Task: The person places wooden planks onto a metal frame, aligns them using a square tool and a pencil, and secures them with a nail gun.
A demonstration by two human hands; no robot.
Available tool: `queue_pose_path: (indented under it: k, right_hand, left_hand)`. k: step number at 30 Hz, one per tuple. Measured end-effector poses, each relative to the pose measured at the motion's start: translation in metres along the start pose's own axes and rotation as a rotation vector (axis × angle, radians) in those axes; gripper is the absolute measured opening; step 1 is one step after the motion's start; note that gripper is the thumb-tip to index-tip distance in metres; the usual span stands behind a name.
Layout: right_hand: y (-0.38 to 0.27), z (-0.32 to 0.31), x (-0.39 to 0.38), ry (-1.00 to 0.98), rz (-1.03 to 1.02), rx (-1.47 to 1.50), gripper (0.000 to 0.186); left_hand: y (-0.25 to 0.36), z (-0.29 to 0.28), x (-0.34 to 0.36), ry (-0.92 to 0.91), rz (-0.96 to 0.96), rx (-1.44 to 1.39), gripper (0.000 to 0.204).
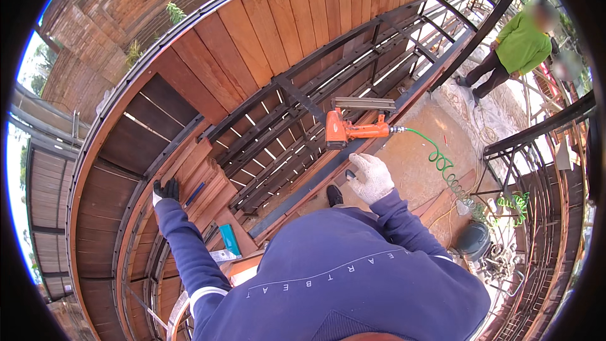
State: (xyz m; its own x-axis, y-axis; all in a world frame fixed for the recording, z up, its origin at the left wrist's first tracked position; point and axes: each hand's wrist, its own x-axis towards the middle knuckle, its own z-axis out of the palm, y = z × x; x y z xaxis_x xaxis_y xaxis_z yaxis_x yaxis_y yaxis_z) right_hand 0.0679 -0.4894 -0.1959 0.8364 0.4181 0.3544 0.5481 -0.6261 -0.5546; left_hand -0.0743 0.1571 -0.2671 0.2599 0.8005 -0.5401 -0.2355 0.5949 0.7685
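My left hand [166,191], in a glove with dark fingers and a white cuff, lies with its fingers stretched out on the curved wooden edge at the left. Beside it is a stack of reddish-brown wooden boards [205,180], with a blue pen [194,194] on top. My right hand [372,179], in a white knitted glove, is raised in front of my body with curled fingers. A small dark thing [350,175] shows at its fingers, too small to name. Just beyond it, an orange nail gun [360,130] rests on the framework, apart from the hand.
A green coiled air hose [440,161] runs from the nail gun to the right. Wooden planks [278,22] cover part of the curved black metal frame [297,98]. A teal box [229,239] sits near my left forearm. Another person in green [521,41] stands far right.
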Motion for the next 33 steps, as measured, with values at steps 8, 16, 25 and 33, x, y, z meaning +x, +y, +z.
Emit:
queue_pose_path:
  k: [8, 16, 25, 33]
  right_hand:
    - [0.026, -0.023, 0.048, 0.013, -0.161, 0.115, 0.036]
    - [0.067, -0.04, 0.104, -0.185, -0.305, -0.192, 0.054]
    - [0.106, -0.025, 0.126, -0.448, -0.356, -0.264, 0.061]
    - [0.102, -0.017, 0.128, -0.429, -0.392, -0.354, 0.048]
  left_hand:
    - [-0.067, 0.04, -0.19, -0.189, 0.852, 0.469, 0.039]
    - [-0.213, 0.075, -0.315, -0.639, 0.807, 1.294, 0.038]
    - [-0.26, 0.077, -0.326, -0.459, 0.775, 1.718, 0.033]
    - [-0.252, 0.081, -0.331, -0.472, 0.768, 1.69, 0.031]
